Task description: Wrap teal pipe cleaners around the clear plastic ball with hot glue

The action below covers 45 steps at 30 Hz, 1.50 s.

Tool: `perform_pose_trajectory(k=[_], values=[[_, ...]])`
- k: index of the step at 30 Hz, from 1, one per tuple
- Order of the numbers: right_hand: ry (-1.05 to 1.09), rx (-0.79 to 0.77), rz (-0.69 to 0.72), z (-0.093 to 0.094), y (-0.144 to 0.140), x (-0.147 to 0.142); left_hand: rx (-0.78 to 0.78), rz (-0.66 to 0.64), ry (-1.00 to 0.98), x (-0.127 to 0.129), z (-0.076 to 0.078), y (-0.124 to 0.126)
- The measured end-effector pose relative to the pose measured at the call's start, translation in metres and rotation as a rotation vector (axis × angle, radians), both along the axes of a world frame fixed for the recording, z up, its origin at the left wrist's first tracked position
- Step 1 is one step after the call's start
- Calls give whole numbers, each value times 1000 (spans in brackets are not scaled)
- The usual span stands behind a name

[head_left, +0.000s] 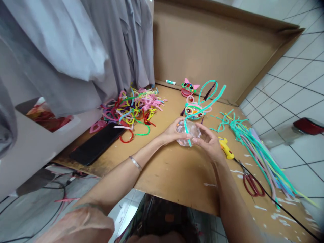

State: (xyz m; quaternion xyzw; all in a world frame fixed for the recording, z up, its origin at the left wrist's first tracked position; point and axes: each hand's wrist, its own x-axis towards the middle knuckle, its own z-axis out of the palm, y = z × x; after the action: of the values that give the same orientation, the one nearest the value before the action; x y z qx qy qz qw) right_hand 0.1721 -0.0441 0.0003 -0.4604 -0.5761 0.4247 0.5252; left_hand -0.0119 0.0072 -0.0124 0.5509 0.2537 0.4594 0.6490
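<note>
Between both hands is a clear, rounded plastic piece, held just above the table. A turquoise pipe cleaner lies across it, its long free end rising to the upper right. My left hand grips the plastic piece from the left side. On the other side, my right hand is closed round its edge, thumb near the pipe cleaner's lower end. Just beyond the hands sits a turquoise figure with big round eyes and looped pipe cleaners. Behind it is a smaller red and green figure with pink ears.
To the left lie a heap of tangled coloured pipe cleaners and a black phone. On the right are a yellow glue gun with its black cord, red-handled scissors and a pipe cleaner bundle. A cardboard wall closes the back.
</note>
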Motion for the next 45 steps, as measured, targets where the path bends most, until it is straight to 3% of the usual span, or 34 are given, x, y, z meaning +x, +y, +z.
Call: perform_pose_trajectory(k=[17,32,45], values=[[-49,75,-64,-5,0,-6,5,-12,35,-5,1,0],[-45,-6,63,-1,-4,-10,-91,44,3,-4,5,-1],[-178,47,-20,1,-8,-15,-62,13,28,-7,7,1]])
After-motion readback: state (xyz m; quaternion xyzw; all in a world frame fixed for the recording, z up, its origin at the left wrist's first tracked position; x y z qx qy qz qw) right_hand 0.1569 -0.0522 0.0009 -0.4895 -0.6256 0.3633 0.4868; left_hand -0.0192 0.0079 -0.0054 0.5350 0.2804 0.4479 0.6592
